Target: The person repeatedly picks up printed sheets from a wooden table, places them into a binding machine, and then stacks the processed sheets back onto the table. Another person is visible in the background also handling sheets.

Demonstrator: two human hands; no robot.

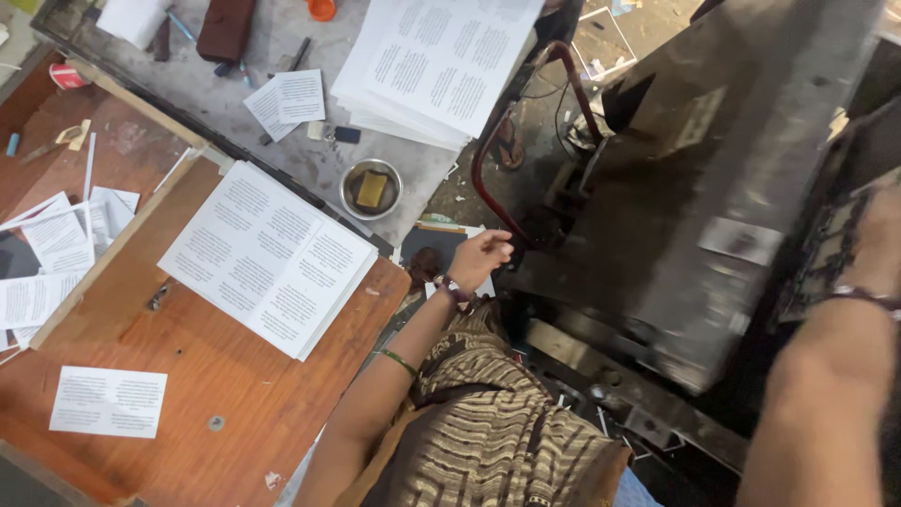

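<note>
My left hand hangs past the corner of the wooden table, fingers loosely curled and holding nothing. Its fingertips are close to the lower end of a red curved bar on a large dark metal machine; I cannot tell whether they touch. My right hand, blurred at the right edge, lies against a dark patterned part of the machine, and its grip is unclear. Both wrists wear bands. A stack of printed sheets lies on the wooden table to the left of my left arm.
A second, bigger stack of printed sheets rests on the grey table beyond. A small metal bowl with a yellow sponge sits near that table's edge. Loose printed slips lie on the wood and at far left.
</note>
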